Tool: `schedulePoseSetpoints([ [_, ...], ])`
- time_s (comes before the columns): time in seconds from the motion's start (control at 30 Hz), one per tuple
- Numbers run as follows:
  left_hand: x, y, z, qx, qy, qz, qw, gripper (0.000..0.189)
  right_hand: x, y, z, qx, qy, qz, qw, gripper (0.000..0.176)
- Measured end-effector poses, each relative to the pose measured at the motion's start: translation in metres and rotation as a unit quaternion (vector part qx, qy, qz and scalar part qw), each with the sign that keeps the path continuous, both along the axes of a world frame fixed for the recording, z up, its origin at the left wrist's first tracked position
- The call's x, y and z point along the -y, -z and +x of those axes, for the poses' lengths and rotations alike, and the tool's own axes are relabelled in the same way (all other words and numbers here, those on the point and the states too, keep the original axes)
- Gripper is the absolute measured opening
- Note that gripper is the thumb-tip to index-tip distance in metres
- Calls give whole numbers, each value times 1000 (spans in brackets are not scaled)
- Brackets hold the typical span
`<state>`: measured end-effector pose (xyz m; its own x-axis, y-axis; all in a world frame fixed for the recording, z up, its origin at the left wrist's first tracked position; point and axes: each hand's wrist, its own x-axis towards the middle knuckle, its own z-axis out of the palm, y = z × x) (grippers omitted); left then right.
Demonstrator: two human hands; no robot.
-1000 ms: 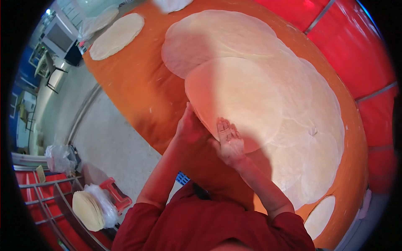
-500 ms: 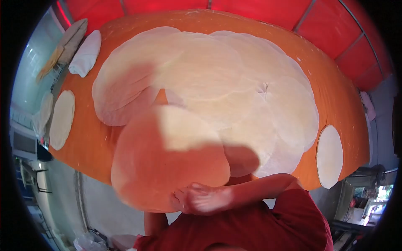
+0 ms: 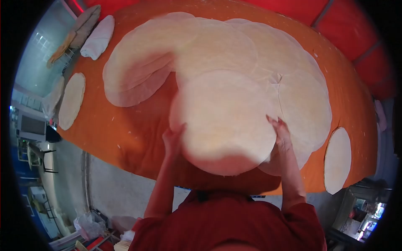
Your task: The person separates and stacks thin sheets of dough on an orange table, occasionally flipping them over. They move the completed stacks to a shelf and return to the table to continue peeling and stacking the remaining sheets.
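Observation:
A large, thin round dough sheet (image 3: 226, 121) is held by its two sides between my hands, over the near part of the orange-covered table. My left hand (image 3: 173, 136) grips its left edge, with the fingers partly hidden beneath. At the right edge my right hand (image 3: 280, 127) holds the sheet, thumb and fingertips showing at the rim. Beyond and to the right lie several overlapping dough sheets (image 3: 217, 46), spread in a broad arc; the held sheet covers part of them. One of these has a small pucker or tear near its middle.
An orange cloth (image 3: 134, 146) covers the rounded table. Oval pale dough pieces lie near its left (image 3: 72, 101) and right (image 3: 338, 161) edges. A rolled white cloth (image 3: 98, 37) rests at the far left. Red panels (image 3: 356, 31) stand behind; a chair (image 3: 44, 154) is at left.
The dough sheet has moved right and away from my body. My right hand, earlier crossed to the left at its near edge, now holds its right side; my left hand has come into view.

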<state>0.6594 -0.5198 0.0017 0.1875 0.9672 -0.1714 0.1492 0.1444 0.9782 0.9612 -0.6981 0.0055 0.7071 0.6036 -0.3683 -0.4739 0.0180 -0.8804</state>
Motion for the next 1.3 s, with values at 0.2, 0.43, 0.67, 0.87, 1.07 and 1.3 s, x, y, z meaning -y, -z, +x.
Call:
schedulePoseSetpoints([
  [0.2, -1, 7, -10, -116, 52, -35, 991, 24, 10, 10, -19, 124, -20, 13, 992, 23],
  [0.43, -14, 53, -26, 147, 46, 134, 979, 32, -20, -20, -27, 438, 14, -87, 895, 22],
  [0.67, 122, -96, 208, 170, 188, 164, 953, 17, 179, -122, 114, 466, 180, -29, 866, 32],
  [0.87, 253, 3, 392, 245, 389, -75, 885, 22, 428, -136, 210, 291, 369, 13, 882, 36],
  [1.07, 405, 43, 436, 48, 410, -88, 907, 24, 569, 16, 242, 91, 323, -202, 920, 46],
  [1.3, 409, 34, 420, -24, 479, 105, 871, 32, 566, -8, 248, 24, 298, -120, 946, 55],
])
